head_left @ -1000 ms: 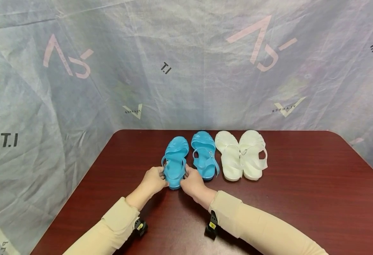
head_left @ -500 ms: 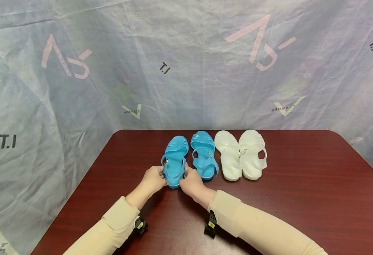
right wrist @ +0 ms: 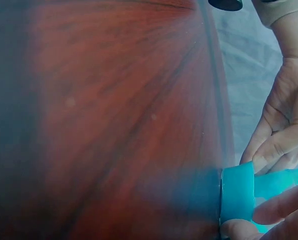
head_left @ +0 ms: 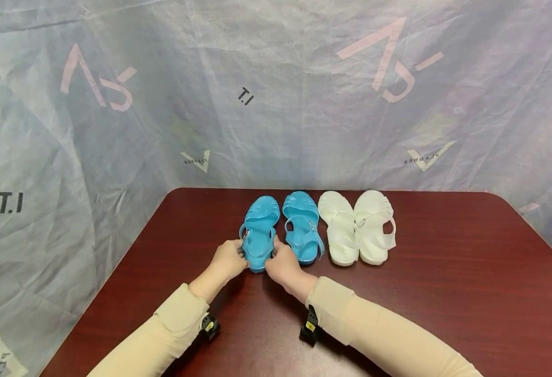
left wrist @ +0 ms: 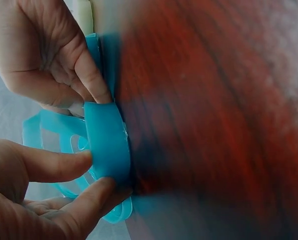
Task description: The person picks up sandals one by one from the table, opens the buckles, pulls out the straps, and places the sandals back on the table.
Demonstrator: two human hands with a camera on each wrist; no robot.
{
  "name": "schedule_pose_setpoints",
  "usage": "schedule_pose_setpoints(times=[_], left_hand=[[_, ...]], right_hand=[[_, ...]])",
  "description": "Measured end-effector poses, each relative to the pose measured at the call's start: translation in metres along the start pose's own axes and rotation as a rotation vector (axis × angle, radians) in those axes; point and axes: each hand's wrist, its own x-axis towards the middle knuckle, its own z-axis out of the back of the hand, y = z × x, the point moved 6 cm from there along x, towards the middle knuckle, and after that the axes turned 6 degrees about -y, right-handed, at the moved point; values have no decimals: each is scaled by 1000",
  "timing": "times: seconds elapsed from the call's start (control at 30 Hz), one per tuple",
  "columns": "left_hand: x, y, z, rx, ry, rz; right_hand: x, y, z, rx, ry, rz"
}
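Note:
A blue jelly sandal (head_left: 260, 235) lies sole down on the table, toe pointing away from me. My left hand (head_left: 227, 261) grips the left side of its heel. On the heel's right side, my right hand (head_left: 286, 265) holds it with the thumb toward the back. In the left wrist view, thumb and fingers pinch the heel (left wrist: 108, 140) from both sides. The right wrist view has the same heel (right wrist: 237, 192) between the two hands. A second blue sandal (head_left: 301, 209) stands just to the right, beyond my right hand, which is close to its heel.
Two white sandals (head_left: 340, 238) (head_left: 373, 230) stand side by side, touching, right of the blue ones. All rest toward the far edge of the dark red wooden table (head_left: 455, 272). A grey printed cloth (head_left: 295, 125) hangs behind and at the left.
Both hands have slid the held blue sandal slightly away from me, bringing its heel nearer in line with the other sandals. The head view has shifted a little. The other sandals stay put.

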Motion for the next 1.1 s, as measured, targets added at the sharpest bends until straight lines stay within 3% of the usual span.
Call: schedule_pose_setpoints(times=[0.5,0.8,1.1], left_hand=[[5,-2,0,22,-8,-15],[6,-4,1,64,-24,-27],[10,-3,0,32,-13,-13]], right_hand=[[5,1,0,-43,-7,2],[9,2,2,-137,-31,26],[12,4,3,-180,-45,19]])
